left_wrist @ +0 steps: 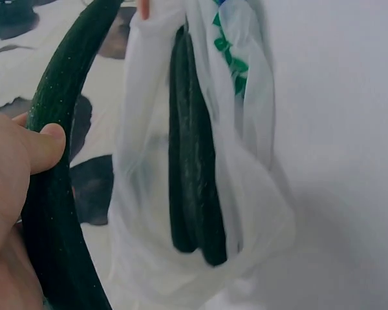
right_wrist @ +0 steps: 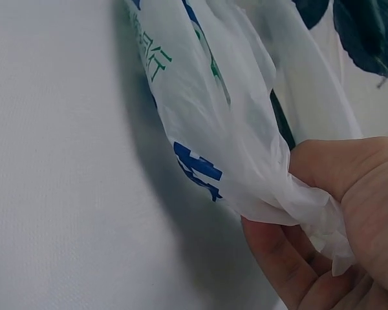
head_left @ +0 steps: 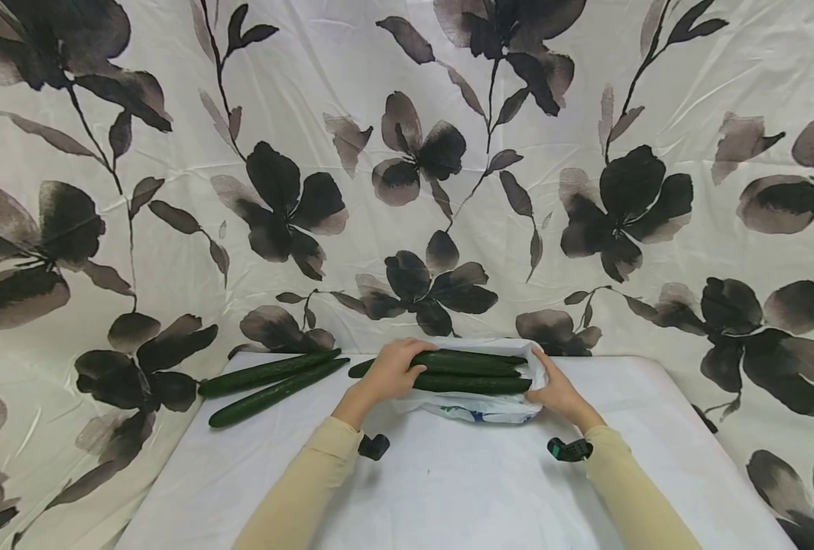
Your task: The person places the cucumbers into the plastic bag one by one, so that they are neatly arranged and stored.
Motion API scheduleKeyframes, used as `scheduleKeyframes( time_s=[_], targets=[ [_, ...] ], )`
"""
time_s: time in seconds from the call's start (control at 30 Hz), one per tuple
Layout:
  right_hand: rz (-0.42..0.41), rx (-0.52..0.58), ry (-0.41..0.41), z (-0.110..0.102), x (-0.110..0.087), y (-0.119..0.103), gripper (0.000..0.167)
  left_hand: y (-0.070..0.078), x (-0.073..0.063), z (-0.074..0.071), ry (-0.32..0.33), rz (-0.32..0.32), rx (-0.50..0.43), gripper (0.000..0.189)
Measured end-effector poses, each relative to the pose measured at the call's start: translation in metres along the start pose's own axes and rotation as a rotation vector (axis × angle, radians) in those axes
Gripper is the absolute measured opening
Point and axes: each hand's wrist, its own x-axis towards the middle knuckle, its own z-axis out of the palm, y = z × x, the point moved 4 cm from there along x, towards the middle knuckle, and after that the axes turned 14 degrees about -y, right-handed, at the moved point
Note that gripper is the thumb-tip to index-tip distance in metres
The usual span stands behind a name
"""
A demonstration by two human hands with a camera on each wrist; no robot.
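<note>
My left hand (head_left: 394,370) grips a long dark green cucumber (left_wrist: 58,97), thumb on one side and fingers round the other. The held cucumber lies over the opening of a white plastic bag (head_left: 478,411). Inside the bag, more cucumbers (left_wrist: 193,148) lie side by side, showing between its spread edges. With thumb and curled fingers, my right hand (head_left: 559,388) pinches the bag's rim at its right end; the gathered plastic (right_wrist: 323,206) shows between them in the right wrist view. Blue and green print (right_wrist: 197,169) marks the bag's side.
Two more cucumbers (head_left: 262,374) lie slanted on the left of the white table (head_left: 441,489), near its back edge. A white cloth (head_left: 407,221) with dark flowers hangs behind the table. Black devices (head_left: 570,450) are strapped at both wrists.
</note>
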Motion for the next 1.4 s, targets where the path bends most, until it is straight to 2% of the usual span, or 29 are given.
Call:
scheduleKeyframes(
  time_s=[0.23,0.47,0.57,0.77,0.87,1.0,1.13,1.23,1.4],
  targets=[
    [0.003,-0.008,-0.005,0.001,0.0,0.006,0.102,0.007,0.015,0.012,-0.008,0.015,-0.012,0.038],
    [-0.001,-0.003,-0.007,0.003,-0.002,0.009,0.101,0.017,0.032,0.023,-0.038,-0.01,-0.041,0.038],
    [0.001,0.009,-0.007,0.003,-0.004,0.009,0.101,0.022,0.04,0.028,-0.026,-0.001,-0.06,0.038],
    [0.024,0.015,0.011,0.003,-0.007,0.007,0.097,0.037,0.057,0.034,0.027,0.056,-0.117,0.04],
    [0.032,0.016,0.014,0.002,-0.007,0.008,0.097,0.041,0.065,0.036,0.032,0.061,-0.143,0.04],
    [0.035,0.022,0.009,0.001,-0.004,0.009,0.1,0.041,0.073,0.039,0.02,0.038,-0.152,0.039],
    [0.067,-0.003,0.034,-0.001,0.0,0.012,0.096,0.038,0.081,0.042,0.016,0.039,-0.184,0.038],
    [0.06,-0.022,0.05,0.0,0.001,0.01,0.095,0.035,0.085,0.045,0.018,0.027,-0.199,0.038],
    [0.025,-0.02,0.061,0.003,-0.001,0.005,0.094,0.028,0.088,0.05,-0.008,-0.025,-0.156,0.038]
  ],
)
